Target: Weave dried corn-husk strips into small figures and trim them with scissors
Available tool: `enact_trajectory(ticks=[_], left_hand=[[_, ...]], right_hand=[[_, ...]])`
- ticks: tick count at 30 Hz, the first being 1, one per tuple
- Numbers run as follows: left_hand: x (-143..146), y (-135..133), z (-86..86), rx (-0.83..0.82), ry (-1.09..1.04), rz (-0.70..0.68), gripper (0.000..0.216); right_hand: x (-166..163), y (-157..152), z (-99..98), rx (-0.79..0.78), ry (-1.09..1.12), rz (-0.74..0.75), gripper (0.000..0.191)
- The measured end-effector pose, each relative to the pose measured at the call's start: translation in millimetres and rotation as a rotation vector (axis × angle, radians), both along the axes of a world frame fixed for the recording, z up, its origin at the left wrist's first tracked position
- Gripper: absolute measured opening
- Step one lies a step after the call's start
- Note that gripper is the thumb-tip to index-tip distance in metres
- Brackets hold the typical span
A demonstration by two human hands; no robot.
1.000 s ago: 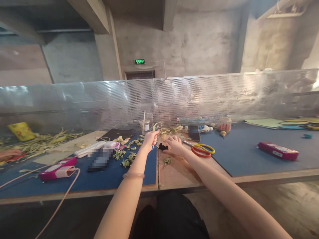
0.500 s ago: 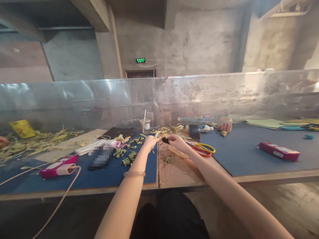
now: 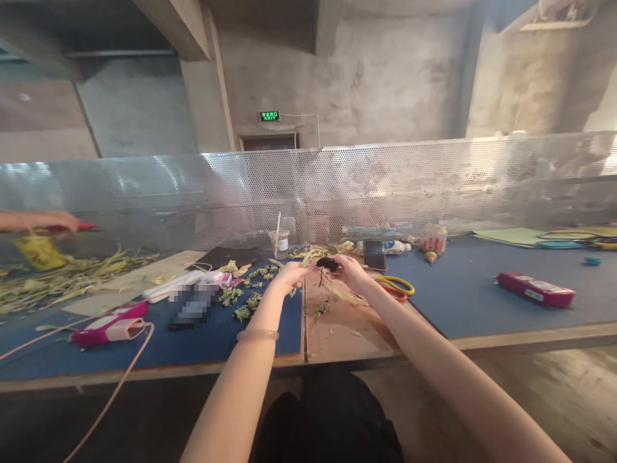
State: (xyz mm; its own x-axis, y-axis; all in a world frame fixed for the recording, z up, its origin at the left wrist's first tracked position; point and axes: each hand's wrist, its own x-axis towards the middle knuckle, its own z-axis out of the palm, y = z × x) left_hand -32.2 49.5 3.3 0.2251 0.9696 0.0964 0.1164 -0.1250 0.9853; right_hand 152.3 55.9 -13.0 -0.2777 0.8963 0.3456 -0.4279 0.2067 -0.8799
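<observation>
Long blue-topped wooden desk (image 3: pixel 472 296), perforated metal screen (image 3: pixel 409 180) along its back edge: no change. Tan board section (image 3: pixel 337 341) mid-desk, with pale dried plant strips (image 3: pixel 332 251) along its back edge: same. Grey-green leaf clusters (image 3: pixel 248 305) on the blue left of it haven't moved either.

Far left: a co-worker's hand (image 3: pixel 55 222) has come up over the yellow packet (image 3: pixel 41 252), with something red in it, too blurred to identify. Separate from the wearer's work.

Wearer's right hand (image 3: pixel 351 270): fingers closed on the right side of the bunch. It was down on the board a second ago; now raised. Left hand (image 3: pixel 290 276): fingers just left of the bunch, pointing at it. Can't tell if they pinch a pale strip or nothing.

Scissors with yellow and orange-red loop handles (image 3: pixel 395 279) lie at the board's right edge, half behind the right forearm. Not in use.

Black, tangled, soft-looking bunch (image 3: pixel 328 264): off the board now, held over its back-left corner between the hands, thin dark strand hanging down. My read: picked up and being handled in the air, only right-hand support certain.
</observation>
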Motion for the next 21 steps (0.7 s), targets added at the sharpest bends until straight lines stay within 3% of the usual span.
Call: enact_trajectory(ticks=[12,17,21], left_hand=[[9.4,-8.8,1.6,-0.126,0.011,-0.254,0.028],[5.6,-7.1,4.3,-0.103,-0.086,-0.171,0.026],[-0.8,-3.7,6.4,-0.083,-0.148,-0.098,0.026]], right_hand=[[-0.9,-7.1,3.1,0.039,-0.014,0.051,0.019],[2.9,-3.3,2.2,0.091,-0.089,-0.002,0.018],[3.5,-5.9,3.2,0.187,-0.344,-0.139,0.020]])
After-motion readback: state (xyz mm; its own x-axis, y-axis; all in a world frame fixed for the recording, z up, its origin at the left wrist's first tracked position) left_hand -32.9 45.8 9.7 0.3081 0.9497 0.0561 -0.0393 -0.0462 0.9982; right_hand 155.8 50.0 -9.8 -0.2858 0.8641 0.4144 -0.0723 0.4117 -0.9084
